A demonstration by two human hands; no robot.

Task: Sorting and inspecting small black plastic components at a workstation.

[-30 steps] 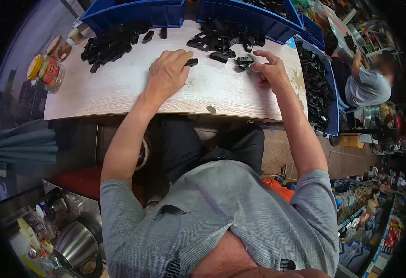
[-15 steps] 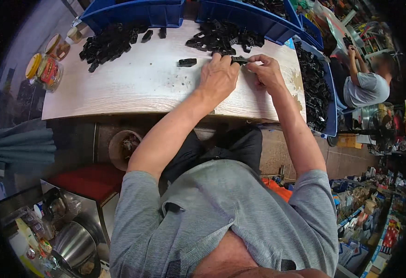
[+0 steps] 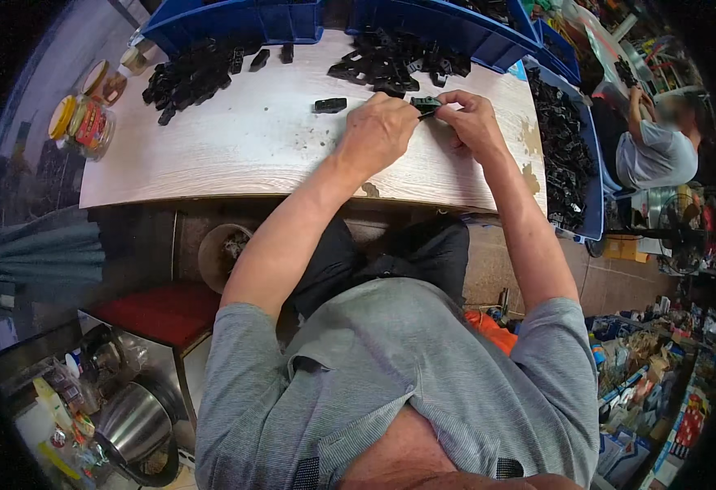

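Observation:
Between my two hands is a small oblong black plastic part (image 3: pixel 426 104), held just above the white tabletop (image 3: pixel 235 155). My left hand (image 3: pixel 381 126) has its fingers closed on the part's left end, the fingertips partly hidden behind the hand. At the other end, the thumb and forefinger of my right hand (image 3: pixel 472 122) pinch it. A single black part (image 3: pixel 330 105) lies on the table left of my left hand. Beyond my hands is a heap of black parts (image 3: pixel 391 64), and a second heap of black parts (image 3: pixel 191 80) lies at the far left.
Blue bins (image 3: pixel 244 26) line the table's back edge. Another blue bin (image 3: pixel 593 180), full of black parts, stands at the right edge. A yellow-lidded jar (image 3: pixel 88 126) sits at the left edge. A co-worker (image 3: pixel 658 151) sits at far right. Below the table is a bucket (image 3: pixel 209 260).
The black part between my hands has tilted, showing more of its top. My left hand has drawn slightly left and nearer. My right hand keeps its pinch.

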